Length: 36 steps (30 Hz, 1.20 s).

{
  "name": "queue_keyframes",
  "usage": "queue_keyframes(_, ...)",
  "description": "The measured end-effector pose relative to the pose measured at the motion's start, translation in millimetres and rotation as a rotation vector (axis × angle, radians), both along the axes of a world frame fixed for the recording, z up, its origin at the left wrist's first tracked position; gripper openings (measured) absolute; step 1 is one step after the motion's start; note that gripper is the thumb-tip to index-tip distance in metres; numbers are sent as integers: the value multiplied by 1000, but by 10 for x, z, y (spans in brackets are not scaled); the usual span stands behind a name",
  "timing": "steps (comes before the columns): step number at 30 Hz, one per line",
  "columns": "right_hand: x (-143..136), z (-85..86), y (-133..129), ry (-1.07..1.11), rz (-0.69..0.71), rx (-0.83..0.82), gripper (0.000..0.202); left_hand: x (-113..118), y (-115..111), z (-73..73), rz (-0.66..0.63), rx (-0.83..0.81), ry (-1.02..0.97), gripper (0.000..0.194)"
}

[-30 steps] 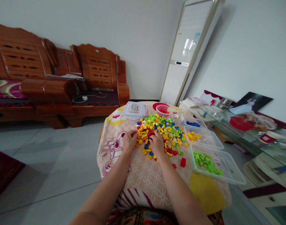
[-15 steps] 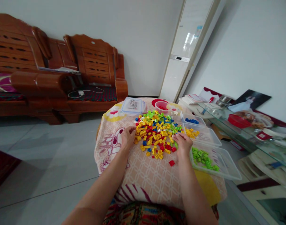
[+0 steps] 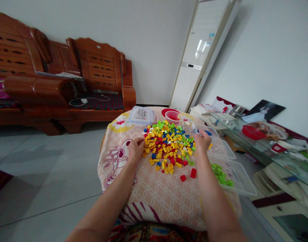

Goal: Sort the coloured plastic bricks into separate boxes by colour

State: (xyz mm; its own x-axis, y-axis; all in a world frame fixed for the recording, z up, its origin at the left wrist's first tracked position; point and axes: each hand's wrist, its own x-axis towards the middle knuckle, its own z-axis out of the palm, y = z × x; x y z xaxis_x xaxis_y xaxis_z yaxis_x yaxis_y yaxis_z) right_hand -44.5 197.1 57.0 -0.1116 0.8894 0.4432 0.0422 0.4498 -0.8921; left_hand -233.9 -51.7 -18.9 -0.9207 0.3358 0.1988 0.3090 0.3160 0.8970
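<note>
A large heap of mixed toy building bricks [image 3: 166, 144], in yellow, red, green, blue and white, covers the middle of the round table. My left hand [image 3: 136, 148] rests at the heap's left edge, fingers curled together; whatever they pinch is hidden. Over the near side of the clear box of blue bricks [image 3: 207, 132] is my right hand [image 3: 202, 143], with fingers bent closed and their contents hidden. Two red bricks, one a red block [image 3: 193, 173], lie apart from the heap, left of my right forearm.
On the right, a clear box [image 3: 227, 149] sits partly behind my hand, and another holds green bricks [image 3: 221, 174]. A round tub [image 3: 172, 116] with red pieces and some printed lids [image 3: 142, 115] stand at the back. A glass-topped stand [image 3: 260, 141] adjoins on the right.
My right hand has moved from the heap's right edge forward and right to the blue-brick box. A second loose red brick now shows. My left hand stays at the heap's left edge.
</note>
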Motion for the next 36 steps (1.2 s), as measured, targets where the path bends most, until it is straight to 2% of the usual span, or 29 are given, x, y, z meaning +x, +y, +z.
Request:
queue_keyframes(2, -24, -246, -463, -148, 113, 82, 25, 13, 2, 18, -5, -4, 0, 30)
queue_keyframes(4, -87, -448, -904, -218, 331, 194, 25, 18, 3, 20, -4, -1, -5, 30)
queue_keyframes(6, -172, -573, -1236, -299, 441, 309, 23, 21, 2, 13, -1, 1, -6, 30)
queue_keyframes(8, -253, -632, -1436, -404, 501, 396, 22, 24, -1, 9, -2, 1, -3, 31)
queue_keyframes(11, -332, -669, -1565, -595, 535, 492, 19, 34, -7, 22, -3, -3, -3, 30)
queue_keyframes(15, -372, -731, -1638, -763, 494, 552, 20, 44, -9, 50, -1, -7, -3, 30)
queue_keyframes(18, -369, -763, -1674, -755, 481, 565, 25, 42, -9, 47, 7, -8, -11, 30)
queue_keyframes(21, -322, -735, -1688, -609, 473, 561, 27, 26, -6, 17, 4, 3, -13, 31)
queue_keyframes(24, -233, -656, -1663, -384, 431, 459, 24, 2, 0, -18, -11, 14, -9, 31)
queue_keyframes(27, -131, -571, -1551, -205, 404, 214, 21, -20, 7, -42, -9, 4, -6, 31)
queue_keyframes(31, -1, -519, -1288, -23, 371, -173, 32, -47, 23, -77, -5, 10, -4, 30)
queue_keyframes(36, 152, -529, -1046, 152, 340, -420, 41, -42, 32, -73, -14, 28, -14, 30)
